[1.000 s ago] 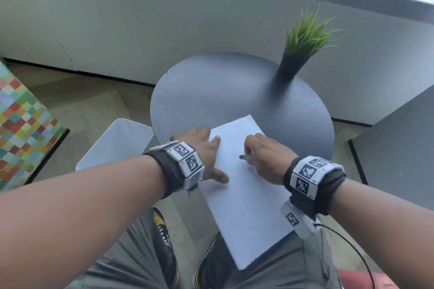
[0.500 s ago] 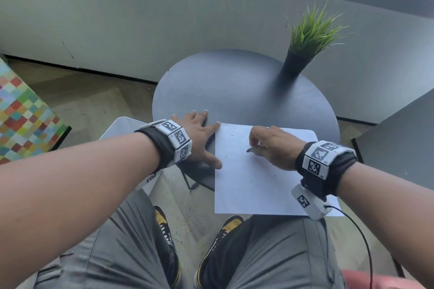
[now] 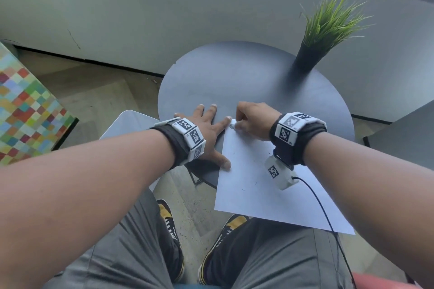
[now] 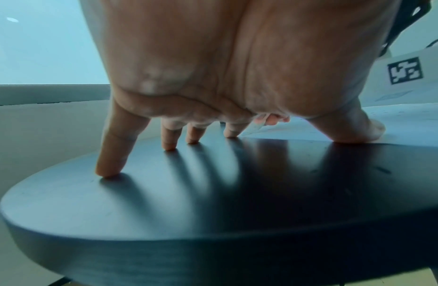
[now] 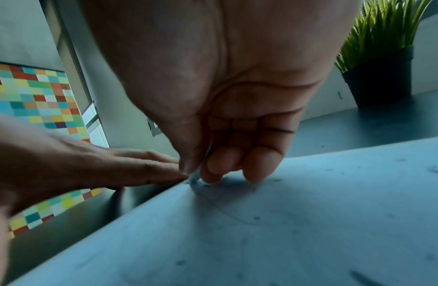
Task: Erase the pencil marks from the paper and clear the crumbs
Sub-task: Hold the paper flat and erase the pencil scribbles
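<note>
A white paper (image 3: 256, 195) lies askew on the round dark table (image 3: 246, 77) and overhangs its near edge above my knees. Dark crumbs (image 3: 234, 154) and faint pencil lines dot the paper (image 5: 286, 232). My right hand (image 3: 237, 124) pinches a small pale eraser (image 3: 231, 126) at the sheet's far left corner; in the right wrist view the eraser (image 5: 194, 178) tip touches the paper edge. My left hand (image 3: 211, 134) lies spread flat on the table (image 4: 164, 203) beside the sheet, with the index tip at that corner and the thumb at its left edge.
A grass plant in a black pot (image 3: 310, 54) stands at the table's far right. A white seat (image 3: 126, 124) sits left of the table, a multicoloured panel (image 3: 23, 112) beyond it. Another dark surface (image 3: 411, 136) is on the right. A cable (image 3: 317, 197) trails from my right wrist.
The paper has turned on the table. My right hand has moved from mid-sheet to the far left corner. My left hand has slid off the sheet onto the bare table.
</note>
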A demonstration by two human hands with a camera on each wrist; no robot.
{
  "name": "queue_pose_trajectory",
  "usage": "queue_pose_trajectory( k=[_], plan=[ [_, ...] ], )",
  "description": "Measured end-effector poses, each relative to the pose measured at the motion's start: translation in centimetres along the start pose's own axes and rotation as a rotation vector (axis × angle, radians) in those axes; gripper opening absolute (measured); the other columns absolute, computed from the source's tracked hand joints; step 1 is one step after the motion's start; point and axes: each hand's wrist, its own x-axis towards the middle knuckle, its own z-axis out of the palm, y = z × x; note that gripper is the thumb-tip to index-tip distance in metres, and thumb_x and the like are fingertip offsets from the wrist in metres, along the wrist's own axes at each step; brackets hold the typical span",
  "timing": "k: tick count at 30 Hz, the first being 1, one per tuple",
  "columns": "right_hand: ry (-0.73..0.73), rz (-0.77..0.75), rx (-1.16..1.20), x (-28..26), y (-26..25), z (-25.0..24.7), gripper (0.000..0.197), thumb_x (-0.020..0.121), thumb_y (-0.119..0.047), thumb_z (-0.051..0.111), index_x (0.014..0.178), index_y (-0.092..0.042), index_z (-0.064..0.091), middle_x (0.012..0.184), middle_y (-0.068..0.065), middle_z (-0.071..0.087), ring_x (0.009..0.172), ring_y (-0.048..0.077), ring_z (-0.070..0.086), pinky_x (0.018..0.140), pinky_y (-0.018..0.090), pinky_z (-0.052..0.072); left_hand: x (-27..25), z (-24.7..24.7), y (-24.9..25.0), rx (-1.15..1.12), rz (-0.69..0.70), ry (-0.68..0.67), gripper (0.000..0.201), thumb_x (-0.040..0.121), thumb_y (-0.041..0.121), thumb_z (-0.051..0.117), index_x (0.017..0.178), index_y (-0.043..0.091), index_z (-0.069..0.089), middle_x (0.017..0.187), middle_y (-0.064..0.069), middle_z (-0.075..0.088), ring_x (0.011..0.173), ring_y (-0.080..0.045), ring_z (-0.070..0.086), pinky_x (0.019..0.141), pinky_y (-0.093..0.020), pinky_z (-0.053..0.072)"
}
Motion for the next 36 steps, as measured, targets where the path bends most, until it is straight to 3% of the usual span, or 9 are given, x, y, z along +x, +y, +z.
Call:
queue_pose_trajectory(
  k=[6, 11, 15, 17, 20, 24, 28, 33, 36],
  plan=[
    [-0.167, -0.284, -0.081, -1.3, -0.6, 1.0, 0.016, 0.093, -0.03, 0.061, 0.096, -0.015, 0.056, 0.074, -0.01, 0.05, 0.072, 0.021, 0.048, 0.063, 0.026, 0.034, 0.0, 0.0, -0.1, -0.016, 0.018, 0.007, 0.128, 0.047, 0.099, 0.051, 0.152, 0.044, 0.002, 0.164, -0.001, -0.011, 0.15, -0.033, -0.005, 0.099, -0.074, 0.027],
    [0.064, -0.087, -0.041, 0.4, 0.4, 0.6, 0.015, 0.091, -0.032, 0.059, 0.092, -0.017, 0.056, 0.087, 0.008, 0.065, 0.081, 0.03, 0.059, 0.066, 0.032, 0.046, 0.2, 0.0, 0.0, 0.007, 0.01, 0.009, 0.132, 0.047, 0.1, 0.05, 0.152, 0.043, -0.006, 0.164, -0.001, -0.01, 0.149, -0.035, -0.003, 0.098, -0.074, 0.029],
    [-0.265, -0.238, -0.055, -0.7, -0.1, 0.4, 0.011, 0.091, -0.029, 0.062, 0.087, -0.022, 0.053, 0.071, -0.006, 0.058, 0.061, 0.008, 0.056, 0.06, 0.024, 0.046, 0.1, 0.0, 0.0, -0.008, 0.011, 0.001, 0.129, 0.048, 0.098, 0.052, 0.152, 0.044, -0.003, 0.164, -0.002, -0.011, 0.149, -0.035, -0.004, 0.097, -0.075, 0.03],
    [-0.161, -0.18, -0.037, -0.1, 0.3, 0.2, 0.01, 0.09, -0.029, 0.062, 0.087, -0.024, 0.054, 0.071, -0.006, 0.058, 0.062, 0.008, 0.057, 0.06, 0.025, 0.044, 0.2, 0.0, 0.0, -0.005, 0.012, 0.002, 0.131, 0.048, 0.098, 0.052, 0.152, 0.043, -0.004, 0.164, -0.002, -0.011, 0.149, -0.035, -0.004, 0.097, -0.075, 0.03],
    [0.024, -0.149, -0.063, 0.2, 0.5, 0.5, 0.01, 0.091, -0.028, 0.059, 0.087, -0.022, 0.053, 0.077, 0.003, 0.06, 0.073, 0.028, 0.057, 0.063, 0.031, 0.046, 0.2, 0.0, 0.0, 0.003, 0.012, 0.001, 0.131, 0.049, 0.098, 0.052, 0.153, 0.042, -0.006, 0.163, -0.002, -0.012, 0.149, -0.035, -0.004, 0.097, -0.075, 0.029],
    [-0.292, -0.283, -0.116, -1.0, -0.4, 0.3, 0.008, 0.092, -0.025, 0.06, 0.089, -0.023, 0.053, 0.072, -0.008, 0.054, 0.061, 0.01, 0.052, 0.051, 0.01, 0.039, 0.1, -0.1, 0.0, 0.001, 0.015, 0.001, 0.129, 0.05, 0.097, 0.054, 0.152, 0.043, -0.003, 0.163, -0.003, -0.01, 0.149, -0.035, -0.003, 0.096, -0.075, 0.032],
    [0.018, -0.123, -0.086, -0.2, 0.5, 0.3, 0.011, 0.092, -0.03, 0.057, 0.096, -0.02, 0.056, 0.079, 0.001, 0.059, 0.071, 0.026, 0.055, 0.061, 0.027, 0.041, 0.2, -0.1, 0.0, 0.018, 0.012, -0.001, 0.132, 0.05, 0.098, 0.051, 0.153, 0.04, -0.007, 0.163, -0.003, -0.012, 0.149, -0.036, -0.004, 0.098, -0.075, 0.031],
    [-0.258, -0.287, -0.132, -1.4, -0.3, 0.5, 0.008, 0.092, -0.024, 0.058, 0.096, -0.017, 0.058, 0.073, -0.009, 0.053, 0.06, 0.006, 0.05, 0.051, 0.014, 0.038, 0.1, -0.1, 0.1, 0.001, 0.01, -0.022, 0.13, 0.052, 0.096, 0.055, 0.153, 0.042, -0.007, 0.164, -0.004, -0.013, 0.15, -0.037, -0.006, 0.1, -0.075, 0.029],
    [-0.034, -0.149, -0.129, -0.4, 0.1, -0.1, 0.013, 0.092, -0.03, 0.057, 0.096, -0.018, 0.058, 0.08, 0.002, 0.061, 0.072, 0.025, 0.055, 0.059, 0.027, 0.04, 0.2, -0.3, 0.2, 0.02, 0.004, -0.023, 0.132, 0.052, 0.097, 0.052, 0.154, 0.04, -0.01, 0.164, -0.004, -0.014, 0.15, -0.038, -0.006, 0.101, -0.075, 0.029]
  ],
)
